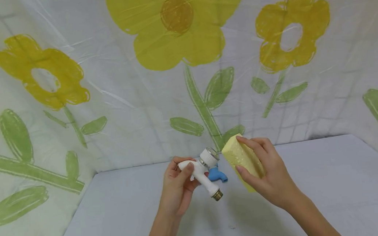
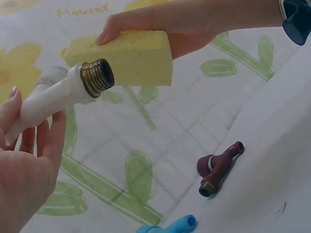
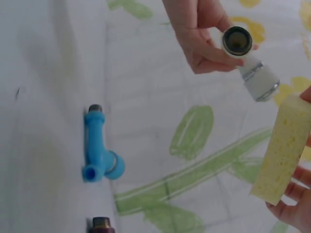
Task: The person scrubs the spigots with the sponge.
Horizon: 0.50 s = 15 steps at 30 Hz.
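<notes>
My left hand (image 1: 177, 184) grips a white tap (image 1: 199, 172) by its spout end, its brass threaded inlet (image 1: 217, 195) pointing down toward me and its round ribbed knob (image 1: 209, 156) up. In my right hand (image 1: 273, 170) a yellow sponge block (image 1: 244, 161) is held between thumb and fingers, a short gap to the right of the tap. Both things are held up above the table. In the left wrist view, the sponge (image 2: 126, 58) shows behind the tap's threaded end (image 2: 97, 77).
A blue tap (image 3: 97, 145) lies on the white table (image 1: 123, 210), partly hidden behind the white one in the head view. Beside it lies a dark red tap (image 2: 221, 170). A flower-printed sheet (image 1: 136, 110) hangs behind the table.
</notes>
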Available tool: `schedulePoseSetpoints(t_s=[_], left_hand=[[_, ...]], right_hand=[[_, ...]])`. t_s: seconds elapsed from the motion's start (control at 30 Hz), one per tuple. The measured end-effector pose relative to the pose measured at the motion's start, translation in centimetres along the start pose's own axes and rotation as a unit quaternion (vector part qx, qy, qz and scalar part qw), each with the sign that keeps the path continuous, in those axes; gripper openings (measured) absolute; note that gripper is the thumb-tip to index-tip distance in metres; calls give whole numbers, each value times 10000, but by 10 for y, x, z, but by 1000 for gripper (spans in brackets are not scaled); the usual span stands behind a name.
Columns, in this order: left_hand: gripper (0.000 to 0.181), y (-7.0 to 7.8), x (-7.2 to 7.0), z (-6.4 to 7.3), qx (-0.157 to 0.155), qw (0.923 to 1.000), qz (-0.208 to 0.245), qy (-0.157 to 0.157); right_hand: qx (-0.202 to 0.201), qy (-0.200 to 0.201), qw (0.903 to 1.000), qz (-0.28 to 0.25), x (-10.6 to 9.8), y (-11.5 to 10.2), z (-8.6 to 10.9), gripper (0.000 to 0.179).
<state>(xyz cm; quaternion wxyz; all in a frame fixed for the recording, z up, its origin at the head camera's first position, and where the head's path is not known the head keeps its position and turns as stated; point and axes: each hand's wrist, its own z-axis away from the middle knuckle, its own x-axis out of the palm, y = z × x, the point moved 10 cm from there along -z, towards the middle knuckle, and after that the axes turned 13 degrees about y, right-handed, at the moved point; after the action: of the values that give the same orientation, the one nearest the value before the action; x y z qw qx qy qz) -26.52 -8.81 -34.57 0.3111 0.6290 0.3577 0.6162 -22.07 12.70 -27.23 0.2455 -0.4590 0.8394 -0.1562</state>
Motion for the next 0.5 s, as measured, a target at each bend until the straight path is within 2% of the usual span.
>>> schedulePoseSetpoints(t_s=[0.13, 0.3, 0.4, 0.5], left_hand=[[6, -12, -10, -6, -208, 9986, 334, 358], [5, -19, -18, -10, -389, 9960, 538, 598], [15, -20, -20, -11, -452, 9954, 621, 580], [25, -19, -20, -12, -414, 9969, 590, 329]], right_hand=[[102, -32, 9999, 11, 0, 3, 0, 74], [226, -89, 9997, 57, 1, 7, 0, 73], [322, -116, 9994, 84, 0, 10, 0, 72], [432, -156, 9989, 89, -1, 14, 1, 71]])
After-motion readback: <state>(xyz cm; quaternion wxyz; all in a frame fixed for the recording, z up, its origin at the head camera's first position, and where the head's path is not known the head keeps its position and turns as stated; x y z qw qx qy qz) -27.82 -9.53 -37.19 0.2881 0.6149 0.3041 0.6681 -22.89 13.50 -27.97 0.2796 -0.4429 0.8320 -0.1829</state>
